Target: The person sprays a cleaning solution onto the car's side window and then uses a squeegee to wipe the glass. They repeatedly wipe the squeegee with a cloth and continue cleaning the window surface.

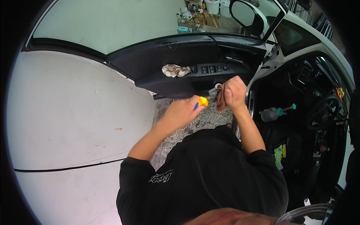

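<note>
Before me a car door stands open, its black inner panel point(157, 59) facing me. My left hand point(184, 111) is closed round the yellow and blue handle point(201, 103) of a tool. The grey, blurred end point(213, 93) of that tool lies close to a brown cloth point(221, 99). My right hand point(235, 91) grips this cloth, just below the door's armrest. A crumpled, brown-stained white cloth point(175, 70) rests on the armrest, left of the window switches point(211, 69). Beside my right hand a small white round thing point(217, 85) shows in part.
Right of me is the car's interior with the steering wheel point(323, 112), a grey spray bottle with a teal head point(271, 114) and a green cloth point(278, 156) on the seat. A black hose or cable point(70, 168) runs along the left. Cardboard and buckets point(212, 7) stand beyond the door.
</note>
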Action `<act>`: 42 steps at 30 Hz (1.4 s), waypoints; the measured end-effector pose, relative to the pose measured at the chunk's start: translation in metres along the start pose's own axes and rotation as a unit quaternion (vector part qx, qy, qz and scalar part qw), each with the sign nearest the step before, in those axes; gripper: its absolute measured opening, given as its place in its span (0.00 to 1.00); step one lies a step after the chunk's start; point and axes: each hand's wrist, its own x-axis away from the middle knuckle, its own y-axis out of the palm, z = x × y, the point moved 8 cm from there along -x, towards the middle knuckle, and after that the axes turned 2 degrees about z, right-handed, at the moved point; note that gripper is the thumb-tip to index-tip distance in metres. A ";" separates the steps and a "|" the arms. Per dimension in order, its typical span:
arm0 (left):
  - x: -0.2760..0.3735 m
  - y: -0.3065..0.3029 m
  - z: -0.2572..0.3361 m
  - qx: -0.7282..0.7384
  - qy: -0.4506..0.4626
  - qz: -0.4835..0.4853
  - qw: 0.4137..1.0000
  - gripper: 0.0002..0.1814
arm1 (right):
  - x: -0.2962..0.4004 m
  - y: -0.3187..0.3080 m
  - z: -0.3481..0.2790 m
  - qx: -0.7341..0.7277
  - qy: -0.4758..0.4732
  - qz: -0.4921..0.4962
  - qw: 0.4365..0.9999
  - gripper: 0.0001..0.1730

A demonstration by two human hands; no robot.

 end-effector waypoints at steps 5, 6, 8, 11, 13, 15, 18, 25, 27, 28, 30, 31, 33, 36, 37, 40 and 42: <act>-0.037 -0.072 -0.097 -0.183 -0.060 0.101 0.976 0.14 | 0.067 -0.032 0.142 0.042 0.354 -0.073 0.932 0.26; -0.047 -0.096 -0.119 -0.240 -0.064 0.130 0.960 0.14 | 0.076 -0.030 0.143 0.039 0.369 -0.138 0.918 0.28; -0.061 -0.143 -0.178 -0.343 -0.115 0.144 0.921 0.15 | 0.106 -0.025 0.142 0.086 0.327 -0.231 0.912 0.27; -0.093 -0.193 -0.211 -0.343 -0.175 0.118 0.916 0.21 | 0.173 -0.038 0.153 0.067 0.371 -0.239 0.895 0.25; -0.113 -0.168 -0.204 -0.376 -0.169 0.102 0.905 0.23 | 0.191 -0.056 0.148 0.041 0.403 -0.176 0.897 0.23; -0.142 -0.136 -0.191 -0.357 -0.149 0.116 0.915 0.23 | 0.214 -0.064 0.159 0.009 0.500 -0.147 0.853 0.22; -0.191 -0.086 -0.152 -0.301 -0.125 0.124 0.937 0.22 | 0.200 -0.073 0.169 0.009 0.446 -0.125 0.886 0.22; -0.273 0.014 -0.077 -0.221 -0.120 0.156 0.955 0.21 | 0.184 -0.089 0.210 -0.040 0.446 -0.059 0.892 0.22; -0.296 0.034 -0.052 -0.182 -0.119 0.142 0.966 0.21 | 0.188 -0.092 0.220 -0.049 0.455 -0.061 0.887 0.22; -0.305 0.043 -0.042 -0.175 -0.114 0.142 0.968 0.21 | 0.190 -0.097 0.222 -0.044 0.453 -0.061 0.889 0.22; -0.325 0.060 -0.022 -0.162 -0.102 0.147 0.970 0.21 | 0.194 -0.107 0.226 -0.031 0.449 -0.058 0.891 0.22; -0.334 0.065 -0.011 -0.156 -0.096 0.152 0.971 0.21 | 0.200 -0.112 0.229 -0.027 0.459 -0.060 0.886 0.22; -0.353 0.074 0.014 -0.137 -0.051 0.191 0.971 0.20 | 0.214 -0.125 0.238 -0.019 0.478 -0.062 0.876 0.21; -0.366 0.083 0.033 -0.106 -0.035 0.210 0.971 0.20 | 0.222 -0.149 0.242 -0.014 0.492 -0.043 0.869 0.21; -0.368 0.083 0.037 -0.096 -0.033 0.220 0.970 0.20 | 0.222 -0.157 0.241 -0.015 0.501 -0.037 0.865 0.21; -0.377 0.071 0.051 -0.060 -0.014 0.249 0.966 0.21 | 0.229 -0.175 0.240 0.002 0.496 -0.006 0.868 0.23; -0.383 0.056 0.057 -0.024 0.004 0.247 0.969 0.21 | 0.231 -0.181 0.238 0.027 0.491 0.004 0.871 0.25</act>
